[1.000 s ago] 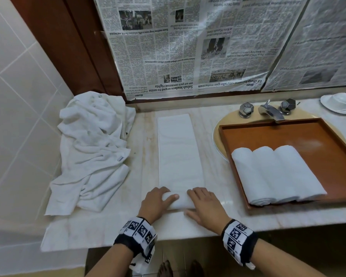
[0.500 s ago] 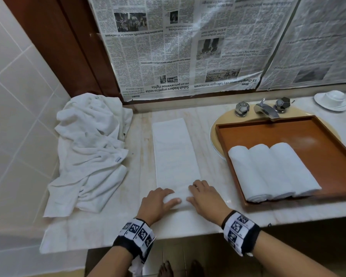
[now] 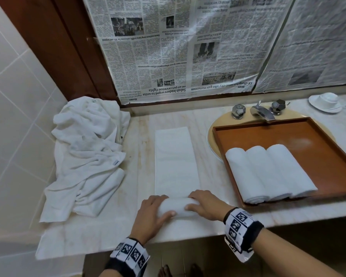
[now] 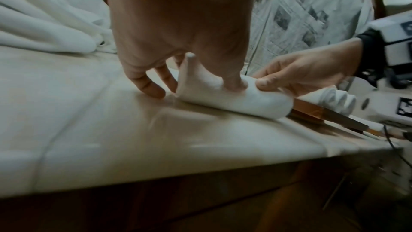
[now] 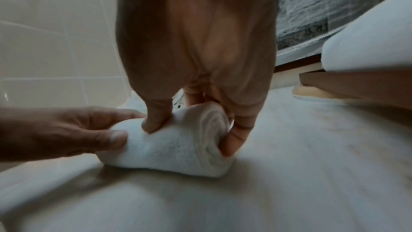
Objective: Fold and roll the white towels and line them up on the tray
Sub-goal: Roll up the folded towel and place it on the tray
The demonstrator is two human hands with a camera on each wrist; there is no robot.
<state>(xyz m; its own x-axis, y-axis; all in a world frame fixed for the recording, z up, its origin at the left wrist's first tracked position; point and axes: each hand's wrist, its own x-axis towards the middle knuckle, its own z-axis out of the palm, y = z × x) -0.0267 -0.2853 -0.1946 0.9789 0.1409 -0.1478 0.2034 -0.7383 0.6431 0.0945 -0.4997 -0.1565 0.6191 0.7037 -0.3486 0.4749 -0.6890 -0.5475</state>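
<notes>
My left hand [image 3: 150,213] and right hand [image 3: 207,206] both curl around the towel roll [image 3: 178,206] on the counter [image 3: 208,222], thumbs pressing in

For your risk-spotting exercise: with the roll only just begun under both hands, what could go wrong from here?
1. The left end of the roll sticks up in a loose peak, so it may roll crooked.
2. The long flat strip is unheld and could drift sideways.
3. The started roll lies near the counter edge, so it might slip off if the left hand and right hand let go.
</notes>
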